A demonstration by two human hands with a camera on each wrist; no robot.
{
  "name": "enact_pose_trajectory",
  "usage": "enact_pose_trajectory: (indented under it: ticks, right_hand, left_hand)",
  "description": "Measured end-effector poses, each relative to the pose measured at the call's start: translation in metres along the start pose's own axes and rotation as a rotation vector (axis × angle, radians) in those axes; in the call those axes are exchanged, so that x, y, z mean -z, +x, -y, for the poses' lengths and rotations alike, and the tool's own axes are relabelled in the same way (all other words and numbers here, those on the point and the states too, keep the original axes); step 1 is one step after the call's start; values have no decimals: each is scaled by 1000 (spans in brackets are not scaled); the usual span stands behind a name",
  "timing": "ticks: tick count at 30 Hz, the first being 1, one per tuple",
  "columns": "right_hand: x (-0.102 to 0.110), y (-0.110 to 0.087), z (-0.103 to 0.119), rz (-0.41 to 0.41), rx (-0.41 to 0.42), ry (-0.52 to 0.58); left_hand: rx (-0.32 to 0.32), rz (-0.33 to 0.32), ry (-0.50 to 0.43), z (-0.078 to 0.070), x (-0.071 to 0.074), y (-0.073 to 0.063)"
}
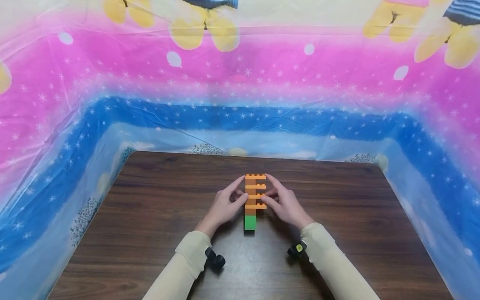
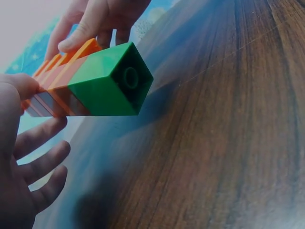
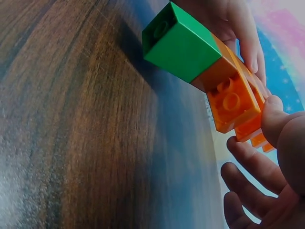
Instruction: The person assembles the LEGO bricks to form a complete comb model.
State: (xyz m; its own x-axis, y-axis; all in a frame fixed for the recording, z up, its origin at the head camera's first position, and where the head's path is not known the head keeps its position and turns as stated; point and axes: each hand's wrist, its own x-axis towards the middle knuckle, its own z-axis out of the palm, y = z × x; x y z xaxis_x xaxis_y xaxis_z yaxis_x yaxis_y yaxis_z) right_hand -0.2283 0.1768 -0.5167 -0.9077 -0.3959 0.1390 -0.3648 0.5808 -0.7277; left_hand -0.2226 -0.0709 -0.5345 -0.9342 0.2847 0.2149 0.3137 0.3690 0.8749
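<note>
A stack of toy building bricks is held off the table between both hands. At its near end is a green brick (image 1: 249, 222), whose hollow underside shows in both wrist views. Beyond it, brown-orange bricks (image 2: 76, 78) alternate with longer orange bricks (image 3: 234, 109) that stick out to the right like comb teeth. My left hand (image 1: 224, 205) pinches the stack's left side with thumb and forefinger, the other fingers spread away. On the right, my right hand (image 1: 288, 204) grips the jutting orange ends between thumb and forefinger.
Under the hands lies a dark wood-grain table (image 1: 150, 233). A pink and blue patterned cloth (image 1: 240, 121) surrounds its back and sides. Small black cameras (image 1: 216, 259) are strapped at both wrists, below cream sleeves (image 1: 180, 266).
</note>
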Motion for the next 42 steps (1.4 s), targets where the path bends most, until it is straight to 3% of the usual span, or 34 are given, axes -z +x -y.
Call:
enact_pose_trajectory:
  ticks: [10,19,31,42]
  right_hand:
    - [-3,3,-2,40,-46,-42]
    - [-8,8,-7,60,-103,-68]
    - [-10,10,-10,97,-142,-71]
    - [-10,11,-10,134,-164,-101]
  left_hand:
    - [84,24,96,1,-2,4]
    - [142,44,124,0,-4,6]
    - [176,54,162,0,-6,11]
    - [196,101,214,1,-8,13]
